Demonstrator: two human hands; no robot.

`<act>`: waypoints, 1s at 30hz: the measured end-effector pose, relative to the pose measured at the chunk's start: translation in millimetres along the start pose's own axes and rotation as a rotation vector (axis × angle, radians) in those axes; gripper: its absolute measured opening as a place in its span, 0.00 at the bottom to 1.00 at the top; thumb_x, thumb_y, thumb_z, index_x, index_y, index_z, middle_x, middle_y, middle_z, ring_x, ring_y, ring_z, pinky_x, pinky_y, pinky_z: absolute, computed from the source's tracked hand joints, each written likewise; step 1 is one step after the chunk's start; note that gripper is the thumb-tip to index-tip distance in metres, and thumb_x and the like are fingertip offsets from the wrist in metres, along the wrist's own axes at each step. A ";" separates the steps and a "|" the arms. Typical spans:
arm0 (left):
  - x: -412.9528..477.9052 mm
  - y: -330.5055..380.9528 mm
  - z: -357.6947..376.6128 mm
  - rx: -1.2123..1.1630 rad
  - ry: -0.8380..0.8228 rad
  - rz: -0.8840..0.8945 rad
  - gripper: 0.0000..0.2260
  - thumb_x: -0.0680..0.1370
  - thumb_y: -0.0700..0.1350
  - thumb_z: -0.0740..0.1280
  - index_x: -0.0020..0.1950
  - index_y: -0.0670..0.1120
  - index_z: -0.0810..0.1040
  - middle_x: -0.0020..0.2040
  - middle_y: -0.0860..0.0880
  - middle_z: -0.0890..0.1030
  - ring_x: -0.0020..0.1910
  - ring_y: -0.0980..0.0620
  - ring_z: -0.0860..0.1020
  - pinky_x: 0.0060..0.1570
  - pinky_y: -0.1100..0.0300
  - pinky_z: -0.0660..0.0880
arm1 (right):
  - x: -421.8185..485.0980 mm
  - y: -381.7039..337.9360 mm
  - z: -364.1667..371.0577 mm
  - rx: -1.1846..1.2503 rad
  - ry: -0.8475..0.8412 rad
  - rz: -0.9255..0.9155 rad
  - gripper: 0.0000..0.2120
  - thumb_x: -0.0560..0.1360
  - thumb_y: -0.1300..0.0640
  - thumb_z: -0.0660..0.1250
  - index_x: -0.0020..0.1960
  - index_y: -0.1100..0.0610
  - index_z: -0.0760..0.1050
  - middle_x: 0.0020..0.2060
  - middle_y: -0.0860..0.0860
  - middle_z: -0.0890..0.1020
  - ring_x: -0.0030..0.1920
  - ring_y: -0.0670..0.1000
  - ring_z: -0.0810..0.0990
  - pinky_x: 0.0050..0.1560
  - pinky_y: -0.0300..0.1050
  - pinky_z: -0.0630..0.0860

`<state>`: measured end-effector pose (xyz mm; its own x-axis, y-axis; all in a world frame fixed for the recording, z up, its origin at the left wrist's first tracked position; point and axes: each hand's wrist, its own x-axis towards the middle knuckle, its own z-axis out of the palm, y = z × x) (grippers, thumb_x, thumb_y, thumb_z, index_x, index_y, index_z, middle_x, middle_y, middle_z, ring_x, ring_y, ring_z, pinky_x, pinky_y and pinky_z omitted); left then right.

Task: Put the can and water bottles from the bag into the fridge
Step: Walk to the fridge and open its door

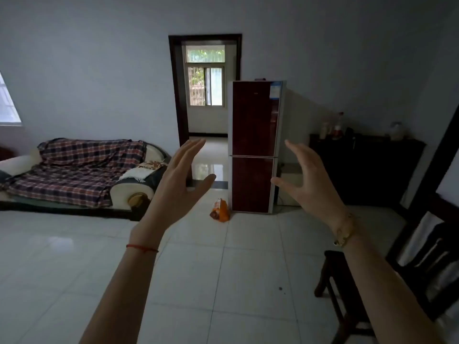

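Note:
A tall dark red fridge stands across the room against the far wall, both doors closed. An orange plastic bag sits on the floor at its lower left corner; its contents are hidden. My left hand and my right hand are raised in front of me, palms facing each other, fingers spread, holding nothing. Both are far from the bag and fridge. No can or bottle from the bag shows.
A sofa under a plaid blanket fills the left side. A doorway opens beside the fridge. A dark cabinet with jars stands at the right; a dark wooden chair is near my right arm. White floor tiles lie between.

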<state>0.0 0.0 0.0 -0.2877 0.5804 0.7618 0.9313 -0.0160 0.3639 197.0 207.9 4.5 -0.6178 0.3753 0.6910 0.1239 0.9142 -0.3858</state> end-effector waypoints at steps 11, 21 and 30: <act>-15.1 -65.7 52.9 -0.015 -0.055 -0.108 0.32 0.77 0.54 0.65 0.77 0.46 0.62 0.77 0.48 0.64 0.78 0.52 0.60 0.74 0.47 0.64 | 2.2 52.2 80.4 0.022 -0.092 0.074 0.37 0.73 0.47 0.70 0.77 0.52 0.57 0.75 0.48 0.61 0.74 0.41 0.52 0.72 0.40 0.53; 27.8 -153.8 83.3 -0.009 -0.117 -0.128 0.31 0.77 0.47 0.70 0.77 0.45 0.62 0.77 0.49 0.64 0.78 0.55 0.58 0.74 0.48 0.64 | 65.3 95.8 139.9 0.035 -0.112 0.124 0.36 0.74 0.47 0.69 0.76 0.54 0.58 0.75 0.49 0.63 0.76 0.47 0.56 0.75 0.45 0.56; 60.4 -227.0 123.5 -0.017 -0.187 -0.161 0.31 0.77 0.48 0.69 0.78 0.46 0.61 0.77 0.50 0.63 0.77 0.59 0.59 0.74 0.60 0.62 | 102.0 132.2 195.8 0.040 -0.148 0.219 0.35 0.74 0.48 0.68 0.76 0.52 0.58 0.75 0.48 0.62 0.76 0.45 0.54 0.74 0.44 0.54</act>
<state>-201.2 139.2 -102.8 -0.3840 0.7171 0.5817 0.8725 0.0756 0.4828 -1.7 337.1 -95.7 -0.6867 0.5344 0.4928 0.2377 0.8057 -0.5425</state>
